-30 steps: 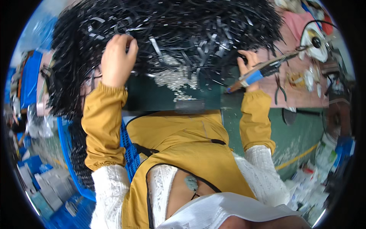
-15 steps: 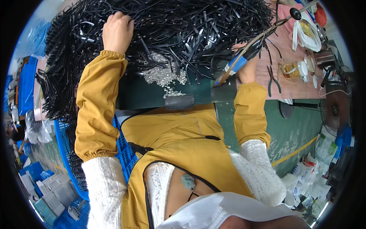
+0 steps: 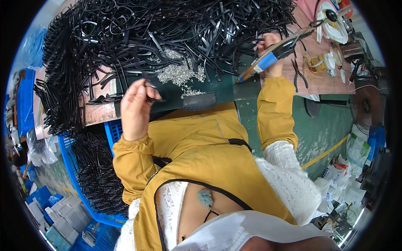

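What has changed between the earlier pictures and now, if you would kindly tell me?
The left hand has left the pile of black strips, come back toward the body, and now holds a small dark piece. The right hand stays partly hidden behind the blue-banded tool. The silver bits and pliers look unchanged.

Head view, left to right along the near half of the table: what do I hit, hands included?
Draped black strips → left hand → heap of small silvery pieces → right hand → pliers → amber container
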The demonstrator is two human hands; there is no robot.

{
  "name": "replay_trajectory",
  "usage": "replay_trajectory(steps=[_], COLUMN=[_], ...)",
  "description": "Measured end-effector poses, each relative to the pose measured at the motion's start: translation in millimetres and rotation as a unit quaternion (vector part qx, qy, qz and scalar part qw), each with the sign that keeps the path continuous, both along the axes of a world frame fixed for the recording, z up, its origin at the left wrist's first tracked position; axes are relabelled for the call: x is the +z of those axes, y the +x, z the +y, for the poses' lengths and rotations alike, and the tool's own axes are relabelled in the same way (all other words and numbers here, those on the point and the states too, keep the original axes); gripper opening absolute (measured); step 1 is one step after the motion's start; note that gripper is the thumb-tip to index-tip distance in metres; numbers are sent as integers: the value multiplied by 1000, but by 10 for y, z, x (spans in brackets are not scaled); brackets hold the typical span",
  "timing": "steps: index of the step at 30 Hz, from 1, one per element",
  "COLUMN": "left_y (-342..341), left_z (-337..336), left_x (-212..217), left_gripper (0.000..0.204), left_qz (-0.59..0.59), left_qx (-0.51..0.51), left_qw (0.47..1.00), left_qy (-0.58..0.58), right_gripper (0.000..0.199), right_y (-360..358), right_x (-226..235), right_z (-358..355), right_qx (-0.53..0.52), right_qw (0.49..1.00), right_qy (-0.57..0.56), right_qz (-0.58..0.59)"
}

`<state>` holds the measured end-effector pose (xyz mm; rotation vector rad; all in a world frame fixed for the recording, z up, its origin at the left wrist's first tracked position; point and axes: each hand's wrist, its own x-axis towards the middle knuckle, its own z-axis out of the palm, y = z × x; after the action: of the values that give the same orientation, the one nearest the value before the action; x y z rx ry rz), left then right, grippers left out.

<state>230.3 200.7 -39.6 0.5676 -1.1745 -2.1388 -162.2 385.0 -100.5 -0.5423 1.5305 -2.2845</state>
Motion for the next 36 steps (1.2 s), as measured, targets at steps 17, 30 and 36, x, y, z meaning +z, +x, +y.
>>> replay_trajectory(steps=[17, 30, 36], left_y=[127, -321, -465], left_z=[108, 377, 770], left_x=[80, -149, -563], left_gripper=[35, 22, 11], left_qz=[96, 159, 106], left_qx=[134, 106, 151], left_qw=[986, 949, 976], left_qy=[-20, 250, -118], right_gripper=[14, 16, 11], right_y=[69, 1726, 2175], right_x=[672, 332, 81], right_z=[996, 505, -73], right_qx=[52, 15, 122], right_qw=[700, 976, 968], right_qy=[499, 17, 191], right_qz=[509, 217, 108])
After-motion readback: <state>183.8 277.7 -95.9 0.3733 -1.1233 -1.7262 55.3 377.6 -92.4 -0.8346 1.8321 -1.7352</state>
